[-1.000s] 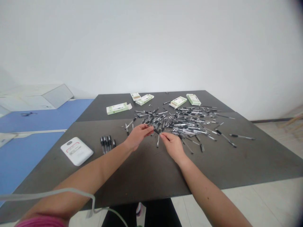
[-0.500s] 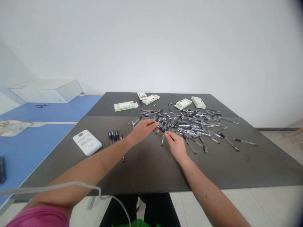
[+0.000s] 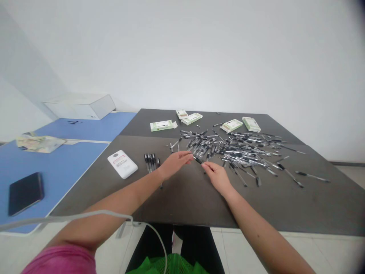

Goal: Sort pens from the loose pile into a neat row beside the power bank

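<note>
One pen above bench, pen pile toward 2 o'clock; left grip pinching its 10-o'clock end, right grip its 4-o'clock end (likely light, stiff, slick; dark section best)

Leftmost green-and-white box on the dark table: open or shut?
Open, at least at its right end: the box has a flap sticking out there. Its inside is hidden.

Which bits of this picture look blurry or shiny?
In the head view, the flat black rectangular device looks soft-edged; the heaped clear-and-black plastic pens glint in thin streaks; fuzzy darkness shades the top-right corner.
</note>
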Demonstrator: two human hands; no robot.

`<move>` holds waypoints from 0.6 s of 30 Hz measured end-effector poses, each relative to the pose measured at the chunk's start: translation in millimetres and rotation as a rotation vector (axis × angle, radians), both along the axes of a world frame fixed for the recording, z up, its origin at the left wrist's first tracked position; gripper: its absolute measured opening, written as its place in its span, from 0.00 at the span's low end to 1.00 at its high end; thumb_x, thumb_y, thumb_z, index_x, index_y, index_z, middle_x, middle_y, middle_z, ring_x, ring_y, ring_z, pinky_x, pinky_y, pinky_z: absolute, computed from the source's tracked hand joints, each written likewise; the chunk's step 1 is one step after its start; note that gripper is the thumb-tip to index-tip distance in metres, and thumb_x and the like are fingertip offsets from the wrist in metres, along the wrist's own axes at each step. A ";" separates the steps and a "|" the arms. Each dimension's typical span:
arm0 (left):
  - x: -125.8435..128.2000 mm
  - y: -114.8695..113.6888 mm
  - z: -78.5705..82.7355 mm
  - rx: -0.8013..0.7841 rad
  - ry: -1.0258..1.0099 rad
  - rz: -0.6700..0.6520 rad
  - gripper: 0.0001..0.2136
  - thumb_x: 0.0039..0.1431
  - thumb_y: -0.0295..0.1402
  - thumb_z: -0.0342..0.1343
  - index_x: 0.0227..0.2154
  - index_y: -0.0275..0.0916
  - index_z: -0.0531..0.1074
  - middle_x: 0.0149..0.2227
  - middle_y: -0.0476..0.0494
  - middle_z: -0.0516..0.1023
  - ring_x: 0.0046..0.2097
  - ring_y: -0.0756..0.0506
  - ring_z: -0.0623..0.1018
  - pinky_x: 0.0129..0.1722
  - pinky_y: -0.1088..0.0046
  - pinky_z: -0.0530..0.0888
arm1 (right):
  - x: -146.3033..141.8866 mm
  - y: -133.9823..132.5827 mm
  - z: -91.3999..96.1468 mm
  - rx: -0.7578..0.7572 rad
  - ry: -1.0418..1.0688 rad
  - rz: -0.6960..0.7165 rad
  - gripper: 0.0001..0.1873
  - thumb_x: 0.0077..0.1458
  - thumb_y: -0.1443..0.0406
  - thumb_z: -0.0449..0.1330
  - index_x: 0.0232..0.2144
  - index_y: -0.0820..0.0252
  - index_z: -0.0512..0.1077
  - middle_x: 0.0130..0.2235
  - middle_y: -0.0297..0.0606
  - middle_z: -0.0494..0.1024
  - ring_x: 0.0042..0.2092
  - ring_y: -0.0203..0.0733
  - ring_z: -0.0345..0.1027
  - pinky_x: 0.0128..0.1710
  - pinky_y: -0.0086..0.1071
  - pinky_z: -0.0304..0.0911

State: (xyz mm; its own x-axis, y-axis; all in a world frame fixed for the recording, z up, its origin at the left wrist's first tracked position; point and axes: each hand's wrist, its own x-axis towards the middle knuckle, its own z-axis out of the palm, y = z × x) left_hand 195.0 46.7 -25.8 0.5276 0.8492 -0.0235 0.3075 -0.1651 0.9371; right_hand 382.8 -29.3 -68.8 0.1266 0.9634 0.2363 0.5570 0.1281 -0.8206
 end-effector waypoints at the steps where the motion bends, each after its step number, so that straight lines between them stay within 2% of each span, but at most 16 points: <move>1: -13.8 -6.2 -0.8 0.059 0.052 0.038 0.21 0.56 0.44 0.50 0.47 0.36 0.70 0.41 0.42 0.79 0.40 0.46 0.77 0.44 0.68 0.71 | -3.9 -2.5 0.7 -0.045 0.004 0.025 0.17 0.56 0.55 0.51 0.32 0.59 0.75 0.27 0.35 0.75 0.32 0.41 0.67 0.32 0.30 0.58; 5: -76.1 -38.7 -12.4 0.372 0.299 0.252 0.21 0.59 0.41 0.47 0.53 0.41 0.65 0.46 0.43 0.77 0.45 0.45 0.76 0.49 0.65 0.70 | -31.3 -9.4 0.9 -0.243 -0.003 0.222 0.15 0.56 0.64 0.47 0.34 0.59 0.74 0.25 0.32 0.71 0.30 0.38 0.65 0.32 0.29 0.56; 8: -107.7 -59.9 -32.3 0.564 0.510 0.238 0.25 0.56 0.44 0.51 0.56 0.43 0.62 0.56 0.41 0.69 0.56 0.40 0.68 0.57 0.55 0.62 | -63.8 -4.0 -2.4 -0.357 -0.057 0.314 0.15 0.52 0.71 0.48 0.37 0.60 0.72 0.29 0.34 0.74 0.34 0.39 0.66 0.34 0.28 0.57; 11: -118.5 -68.5 -52.3 0.659 0.671 0.163 0.27 0.52 0.46 0.55 0.55 0.46 0.65 0.61 0.41 0.61 0.61 0.34 0.59 0.59 0.46 0.56 | -100.0 8.8 -5.1 -0.357 -0.192 0.292 0.16 0.53 0.72 0.47 0.43 0.64 0.69 0.39 0.44 0.75 0.42 0.43 0.67 0.41 0.32 0.58; 14: -118.2 -63.4 -61.6 0.702 0.680 0.161 0.22 0.56 0.43 0.52 0.52 0.43 0.69 0.60 0.38 0.63 0.61 0.35 0.59 0.58 0.52 0.60 | -130.6 21.3 -3.6 -0.342 -0.346 0.287 0.19 0.55 0.68 0.50 0.49 0.67 0.64 0.46 0.50 0.72 0.48 0.47 0.66 0.46 0.35 0.57; 18: -116.5 -47.1 -58.6 0.728 0.697 0.208 0.19 0.58 0.38 0.49 0.50 0.37 0.70 0.55 0.35 0.68 0.58 0.37 0.64 0.59 0.56 0.61 | -156.0 32.2 3.1 -0.324 -0.502 0.264 0.23 0.56 0.66 0.51 0.54 0.66 0.59 0.49 0.54 0.68 0.48 0.52 0.66 0.45 0.39 0.59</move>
State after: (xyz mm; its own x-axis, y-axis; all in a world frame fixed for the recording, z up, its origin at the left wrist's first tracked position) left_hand 78.5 -0.4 -84.4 0.4346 0.8530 0.2890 0.8321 -0.5031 0.2335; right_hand 226.9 2.9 -65.7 -0.1744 0.9793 -0.1024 0.8661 0.1030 -0.4892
